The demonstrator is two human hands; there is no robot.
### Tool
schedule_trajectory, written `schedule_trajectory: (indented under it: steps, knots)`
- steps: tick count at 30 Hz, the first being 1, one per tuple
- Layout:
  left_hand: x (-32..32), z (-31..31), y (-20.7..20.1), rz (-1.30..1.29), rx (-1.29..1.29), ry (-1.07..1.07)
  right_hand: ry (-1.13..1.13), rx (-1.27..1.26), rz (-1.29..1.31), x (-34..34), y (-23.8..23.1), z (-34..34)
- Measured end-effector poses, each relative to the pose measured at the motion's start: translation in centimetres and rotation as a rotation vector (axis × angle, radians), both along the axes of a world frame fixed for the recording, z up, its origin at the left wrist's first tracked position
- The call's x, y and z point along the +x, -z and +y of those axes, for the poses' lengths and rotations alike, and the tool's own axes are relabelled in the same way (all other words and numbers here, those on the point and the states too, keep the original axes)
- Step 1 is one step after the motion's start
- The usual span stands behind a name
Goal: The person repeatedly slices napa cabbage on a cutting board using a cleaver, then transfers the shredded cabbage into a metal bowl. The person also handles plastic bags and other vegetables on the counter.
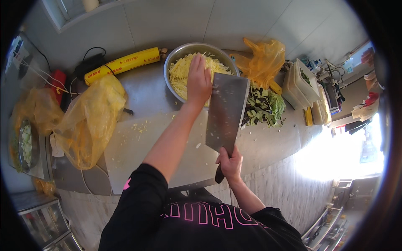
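My left hand (198, 81) reaches forward over a round metal bowl (169, 79) and lies on the pale yellow shreds (180, 75) that fill it. Its fingers are stretched out, with nothing seen in them. In my right hand (231, 162) is a wide-bladed cleaver (227, 109), gripped by its dark handle. The blade stands beside the bowl, its far end overlapping the bowl's right rim, with small bits stuck to the metal. Below the bowl lies a pale cutting board (157, 154) with scattered yellow crumbs.
Dark and green vegetable trimmings (264, 109) lie right of the cleaver, below an orange plastic bag (262, 60). White containers (298, 85) stand farther right. On the left are a yellow wrap roll (125, 65), a large yellow bag (92, 121) and a bowl of pale green pieces (27, 144).
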State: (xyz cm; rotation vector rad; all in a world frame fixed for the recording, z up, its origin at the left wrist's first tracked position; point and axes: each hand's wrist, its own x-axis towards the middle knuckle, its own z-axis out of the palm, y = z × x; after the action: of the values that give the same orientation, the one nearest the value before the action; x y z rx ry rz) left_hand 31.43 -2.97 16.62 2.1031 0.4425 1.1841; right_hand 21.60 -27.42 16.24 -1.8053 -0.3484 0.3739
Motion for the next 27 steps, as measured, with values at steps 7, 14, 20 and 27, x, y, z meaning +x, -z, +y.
schedule_trajectory:
  steps: [7,14,20,27]
  knots:
    - [-9.0,1.0,1.8,-0.095,-0.010,-0.014,-0.313,-0.381,-0.231,-2.7,6.8,-7.1]
    - [-39.7,-4.6,7.8,0.271,-0.290,-0.529,-1.399,-0.506,-0.203,-9.3,10.0,4.0]
    - [-52.4,-3.0,6.0,0.149,-0.378,-0.951,-1.305,-0.387,-0.062,-17.7,15.6,13.3]
    - [-48.1,0.3,8.3,0.153,-0.322,-0.649,-0.607,-0.446,0.179,-8.7,13.6,11.4]
